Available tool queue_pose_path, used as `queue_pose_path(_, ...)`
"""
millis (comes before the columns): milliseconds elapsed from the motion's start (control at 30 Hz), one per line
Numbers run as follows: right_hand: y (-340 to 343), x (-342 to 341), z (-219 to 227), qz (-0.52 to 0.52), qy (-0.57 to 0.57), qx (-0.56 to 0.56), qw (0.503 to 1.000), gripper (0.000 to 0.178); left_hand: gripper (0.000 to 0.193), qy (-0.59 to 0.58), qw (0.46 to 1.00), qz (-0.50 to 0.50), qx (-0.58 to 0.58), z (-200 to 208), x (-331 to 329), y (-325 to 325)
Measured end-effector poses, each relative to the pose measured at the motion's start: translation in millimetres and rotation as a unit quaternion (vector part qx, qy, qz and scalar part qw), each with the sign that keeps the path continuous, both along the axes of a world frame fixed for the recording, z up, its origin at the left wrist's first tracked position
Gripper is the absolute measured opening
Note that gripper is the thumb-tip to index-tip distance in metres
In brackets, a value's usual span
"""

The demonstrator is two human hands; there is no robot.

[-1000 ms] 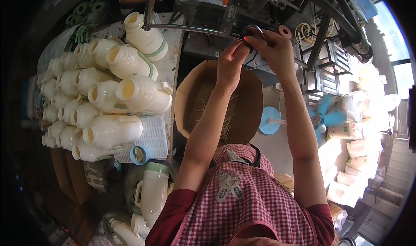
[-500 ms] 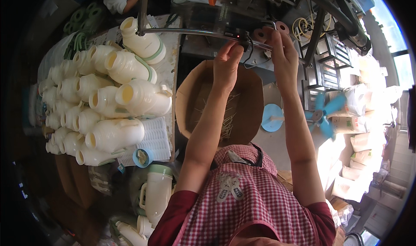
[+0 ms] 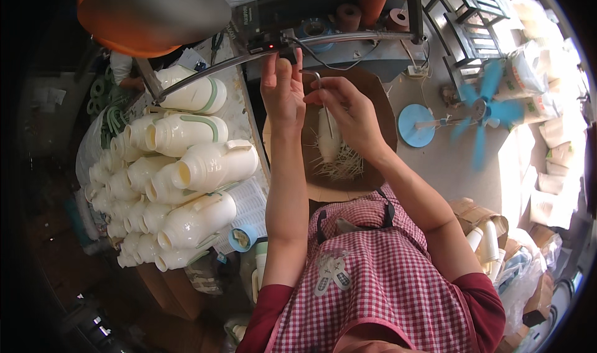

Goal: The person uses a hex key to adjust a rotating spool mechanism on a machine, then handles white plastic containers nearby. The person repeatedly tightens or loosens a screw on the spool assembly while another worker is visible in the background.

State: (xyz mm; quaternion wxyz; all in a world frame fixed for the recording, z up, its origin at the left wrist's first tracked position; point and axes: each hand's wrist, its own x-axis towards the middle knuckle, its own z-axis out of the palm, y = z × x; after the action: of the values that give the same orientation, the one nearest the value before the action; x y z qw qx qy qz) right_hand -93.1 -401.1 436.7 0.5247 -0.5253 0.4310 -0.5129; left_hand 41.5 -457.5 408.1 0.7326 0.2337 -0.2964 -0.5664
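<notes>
A small black device (image 3: 266,45) with a red light and a cable sits on a curved metal bar (image 3: 219,68) in front of me. My left hand (image 3: 283,98) reaches up to it from below, its fingertips around the device's lower side; they hide part of the contact. Just right of it, my right hand (image 3: 349,114) pinches an L-shaped metal hex key (image 3: 328,118). The key's long arm points down and its short bent end points toward my left hand.
Cream jugs (image 3: 214,166) lie stacked on the table at left. Below my hands stands a cardboard box (image 3: 388,120) with thin pale strips (image 3: 345,165). A blue fan (image 3: 479,109) is at right. An orange rounded object (image 3: 134,45) hangs close at upper left. Another person's hand (image 3: 132,82) shows beyond.
My view has shifted, and the bar and device appear farther left. My right hand has left the bar, come down beside my left hand, and now plainly shows the hex key.
</notes>
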Motion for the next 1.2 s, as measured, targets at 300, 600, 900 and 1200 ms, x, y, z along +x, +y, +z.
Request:
queue_pose_path(300, -16, 18, -22, 0.056, -0.208, 0.133, 0.967, 0.026, 0.055, -0.076, 0.996, -0.037, 0.031, -2, 21, -5)
queue_pose_path(600, -19, 29, -25, 0.084, -0.312, 0.179, 0.929, 0.031, 0.057, -0.126, 0.989, -0.083, 0.002, 8, 33, -7)
queue_pose_path(900, -19, 38, -23, 0.106, -0.41, 0.195, 0.884, 0.029, 0.06, -0.126, 0.986, -0.111, -0.004, 1, 45, -11)
queue_pose_path(1200, -26, 42, -41, 0.202, -0.528, 0.23, 0.792, 0.031, 0.061, -0.143, 0.985, -0.094, -0.002, 9, 42, -13)
